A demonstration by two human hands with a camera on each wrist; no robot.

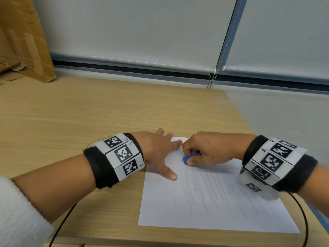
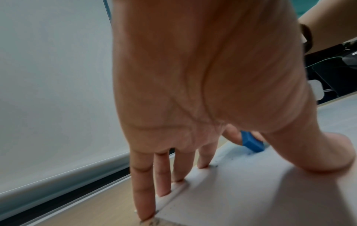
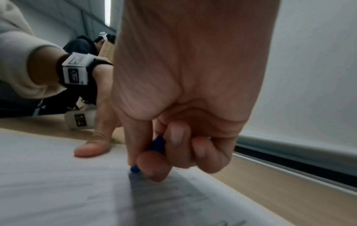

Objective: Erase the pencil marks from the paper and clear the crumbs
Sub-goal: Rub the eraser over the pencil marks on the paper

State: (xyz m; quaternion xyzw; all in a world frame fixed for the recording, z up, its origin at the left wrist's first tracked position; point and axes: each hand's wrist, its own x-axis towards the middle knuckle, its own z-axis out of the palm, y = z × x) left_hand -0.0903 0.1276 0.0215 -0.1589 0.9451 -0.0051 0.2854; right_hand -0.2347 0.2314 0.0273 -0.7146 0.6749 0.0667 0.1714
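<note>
A white sheet of paper [image 1: 204, 207] lies on the wooden desk, with several faint pencil lines [image 1: 210, 191] running down it. My right hand [image 1: 204, 152] pinches a blue eraser [image 1: 188, 158] and holds its end against the paper near the far left corner. My left hand [image 1: 160, 152] lies flat with straight fingers on that corner, thumb [image 1: 169, 174] spread out on the sheet. In the left wrist view the fingertips [image 2: 164, 188] press the paper's far edge and the eraser [image 2: 251, 143] shows behind the palm. Small dark crumbs [image 2: 214, 165] dot the paper there. The right wrist view shows the eraser [image 3: 157, 145] between thumb and fingers.
The wooden desk [image 1: 106, 113] stretches to the left and back. A cardboard box [image 1: 23, 41] stands at the far left corner. A roller blind [image 1: 142, 29] with a bead chain [image 1: 213, 75] hangs behind. The desk's right edge [image 1: 238, 107] runs close to the paper. Black cables [image 1: 60, 227] trail from both wristbands.
</note>
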